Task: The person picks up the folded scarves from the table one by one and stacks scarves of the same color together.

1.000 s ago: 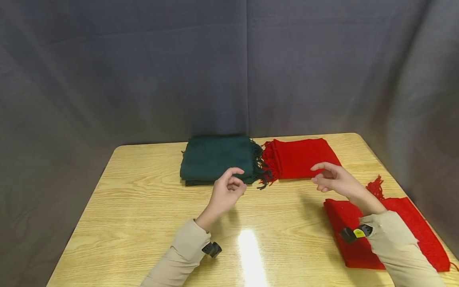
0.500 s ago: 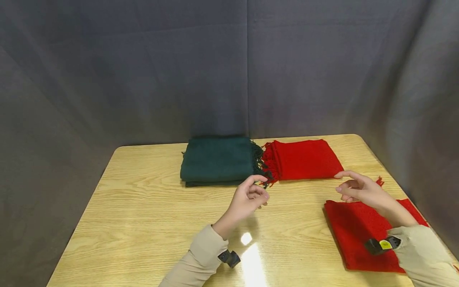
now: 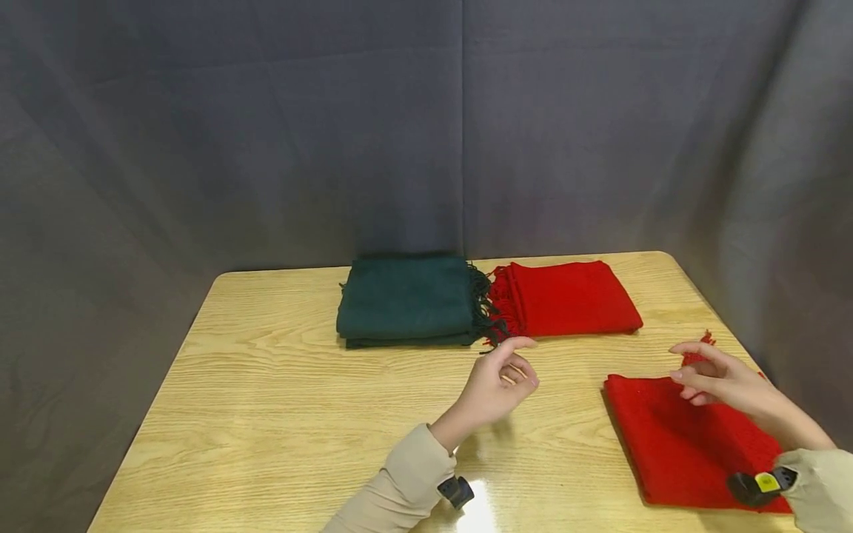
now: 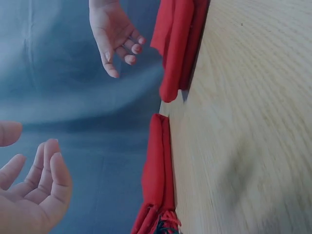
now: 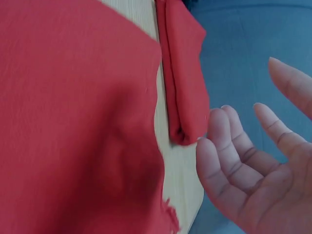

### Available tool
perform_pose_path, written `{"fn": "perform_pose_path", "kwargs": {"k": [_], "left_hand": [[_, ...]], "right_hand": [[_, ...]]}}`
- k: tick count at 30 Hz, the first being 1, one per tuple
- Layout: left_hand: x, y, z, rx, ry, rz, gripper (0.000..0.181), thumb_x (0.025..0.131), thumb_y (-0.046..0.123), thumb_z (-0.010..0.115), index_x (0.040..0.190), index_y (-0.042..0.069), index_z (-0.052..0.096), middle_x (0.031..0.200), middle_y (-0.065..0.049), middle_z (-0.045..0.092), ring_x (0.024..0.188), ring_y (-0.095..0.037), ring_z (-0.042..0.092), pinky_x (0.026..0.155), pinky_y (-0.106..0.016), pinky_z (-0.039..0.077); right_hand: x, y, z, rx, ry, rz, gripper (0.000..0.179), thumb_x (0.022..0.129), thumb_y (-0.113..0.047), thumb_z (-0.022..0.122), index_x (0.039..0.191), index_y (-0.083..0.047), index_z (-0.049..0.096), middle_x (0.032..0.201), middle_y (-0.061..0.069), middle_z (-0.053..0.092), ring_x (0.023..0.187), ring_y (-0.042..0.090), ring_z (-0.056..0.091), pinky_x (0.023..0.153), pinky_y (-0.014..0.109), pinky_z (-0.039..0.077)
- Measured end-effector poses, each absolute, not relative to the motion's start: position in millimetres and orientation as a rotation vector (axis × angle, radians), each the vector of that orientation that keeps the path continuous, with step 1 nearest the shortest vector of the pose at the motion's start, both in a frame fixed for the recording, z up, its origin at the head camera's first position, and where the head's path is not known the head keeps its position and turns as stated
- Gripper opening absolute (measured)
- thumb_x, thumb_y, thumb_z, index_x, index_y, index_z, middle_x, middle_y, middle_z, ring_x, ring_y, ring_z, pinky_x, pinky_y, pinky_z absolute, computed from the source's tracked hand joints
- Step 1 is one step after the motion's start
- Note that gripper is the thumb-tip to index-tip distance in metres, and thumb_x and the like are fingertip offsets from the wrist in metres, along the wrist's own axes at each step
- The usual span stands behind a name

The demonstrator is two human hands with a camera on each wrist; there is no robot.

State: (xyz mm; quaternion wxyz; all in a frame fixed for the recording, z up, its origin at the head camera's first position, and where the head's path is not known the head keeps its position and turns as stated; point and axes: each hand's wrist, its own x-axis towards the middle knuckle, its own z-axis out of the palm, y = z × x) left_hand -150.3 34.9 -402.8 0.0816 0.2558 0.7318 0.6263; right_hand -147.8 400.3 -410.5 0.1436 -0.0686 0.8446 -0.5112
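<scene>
My left hand (image 3: 498, 385) hovers over the middle of the table with its fingers loosely bent and nothing in them. Above the near red scarf (image 3: 673, 444), which lies folded at the table's right side, my right hand (image 3: 729, 381) hangs with relaxed, spread fingers. The right wrist view shows that hand (image 5: 248, 170) holding nothing, its shadow falling on the red cloth (image 5: 73, 97). A second folded red scarf (image 3: 573, 300), fringe to the left, lies at the back. Beside it sits a folded dark green scarf (image 3: 406, 300), its fringe (image 3: 486, 303) overlapping the red fringe.
The wooden table (image 3: 266, 407) has rounded back corners, and a grey curtain (image 3: 300, 133) hangs behind it and along its sides. Red fringe (image 3: 706, 339) pokes out behind the near scarf. Glare shows on the wood near the left sleeve (image 3: 406, 481).
Both hands have moved to the right and somewhat toward the near edge, the right one now farther over the near red scarf. The scarves lie where they were.
</scene>
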Motion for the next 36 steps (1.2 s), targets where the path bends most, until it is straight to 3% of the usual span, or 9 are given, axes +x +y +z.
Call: {"fn": "perform_pose_path", "kwargs": {"k": [6, 10, 13, 17, 23, 28, 32, 35, 36], "left_hand": [[-152.1, 48.7, -418.0, 0.847, 2.387, 1.765, 0.054, 0.081, 0.002, 0.064, 0.129, 0.012, 0.043, 0.098, -0.008, 0.057, 0.073, -0.007, 0.057, 0.059, -0.016, 0.047], [-152.9, 57.8, -424.5, 0.819, 2.404, 1.704, 0.062, 0.080, 0.005, 0.066, 0.135, 0.016, 0.037, 0.102, -0.008, 0.055, 0.072, -0.005, 0.057, 0.055, -0.017, 0.047], [-153.8, 66.7, -430.5, 0.790, 2.383, 1.639, 0.066, 0.081, 0.009, 0.067, 0.137, 0.019, 0.034, 0.105, -0.007, 0.055, 0.076, -0.007, 0.058, 0.058, -0.017, 0.046], [-152.9, 80.0, -436.4, 0.778, 2.370, 1.548, 0.070, 0.080, 0.015, 0.068, 0.139, 0.022, 0.030, 0.110, -0.007, 0.055, 0.086, -0.014, 0.060, 0.064, -0.018, 0.045], [-147.9, 99.1, -438.3, 0.767, 2.322, 1.500, 0.075, 0.080, 0.019, 0.070, 0.140, 0.027, 0.027, 0.121, -0.008, 0.051, 0.091, -0.016, 0.059, 0.064, -0.018, 0.045], [-143.5, 114.0, -441.4, 0.768, 2.324, 1.450, 0.077, 0.078, 0.021, 0.071, 0.140, 0.027, 0.027, 0.124, -0.007, 0.049, 0.088, -0.011, 0.058, 0.064, -0.018, 0.044], [-142.0, 125.0, -446.9, 0.762, 2.312, 1.413, 0.078, 0.077, 0.021, 0.072, 0.140, 0.027, 0.027, 0.126, -0.010, 0.048, 0.086, -0.010, 0.058, 0.065, -0.018, 0.044], [-140.7, 133.1, -449.5, 0.750, 2.267, 1.411, 0.077, 0.077, 0.021, 0.072, 0.140, 0.029, 0.028, 0.128, -0.010, 0.047, 0.086, -0.011, 0.059, 0.067, -0.018, 0.044], [-140.0, 135.5, -449.6, 0.746, 2.251, 1.412, 0.077, 0.077, 0.021, 0.072, 0.139, 0.029, 0.029, 0.129, -0.009, 0.046, 0.085, -0.011, 0.059, 0.068, -0.018, 0.044]], "right_hand": [[-139.7, 420.2, -418.1, -0.069, 2.501, -1.430, 0.032, 0.092, -0.013, 0.053, 0.108, -0.040, 0.044, 0.092, -0.008, 0.062, 0.071, 0.020, 0.061, 0.063, 0.027, 0.051], [-141.4, 448.1, -439.0, -0.015, 2.544, -1.373, 0.035, 0.092, -0.019, 0.054, 0.125, -0.021, 0.041, 0.096, 0.004, 0.063, 0.071, 0.022, 0.061, 0.062, 0.029, 0.051], [-143.4, 474.6, -456.5, 0.042, 2.582, -1.346, 0.045, 0.090, -0.028, 0.057, 0.128, -0.014, 0.037, 0.093, 0.000, 0.064, 0.070, 0.022, 0.062, 0.061, 0.031, 0.052], [-142.4, 500.9, -468.1, 0.205, 2.630, -1.266, 0.037, 0.086, -0.041, 0.059, 0.116, -0.036, 0.039, 0.087, -0.007, 0.062, 0.069, 0.021, 0.061, 0.060, 0.030, 0.052], [-130.7, 506.5, -458.4, 0.320, 2.616, -1.226, 0.039, 0.088, -0.041, 0.056, 0.120, -0.025, 0.040, 0.082, 0.000, 0.061, 0.066, 0.017, 0.058, 0.058, 0.031, 0.052], [-125.4, 526.8, -481.9, 0.408, 2.715, -1.212, 0.027, 0.085, -0.047, 0.058, 0.097, -0.050, 0.033, 0.076, -0.005, 0.059, 0.061, 0.014, 0.055, 0.054, 0.030, 0.051], [-126.0, 541.7, -493.7, 0.475, 2.825, -1.035, 0.050, 0.085, -0.053, 0.054, 0.122, -0.021, 0.042, 0.076, 0.006, 0.054, 0.060, 0.016, 0.050, 0.051, 0.030, 0.050], [-124.3, 545.3, -491.9, 0.527, 2.863, -0.947, 0.069, 0.084, -0.052, 0.054, 0.125, 0.001, 0.036, 0.077, 0.011, 0.051, 0.059, 0.014, 0.048, 0.049, 0.028, 0.047], [-123.8, 547.4, -493.5, 0.545, 2.879, -0.934, 0.069, 0.084, -0.052, 0.055, 0.125, 0.001, 0.037, 0.076, 0.011, 0.050, 0.058, 0.014, 0.047, 0.048, 0.028, 0.045]]}}
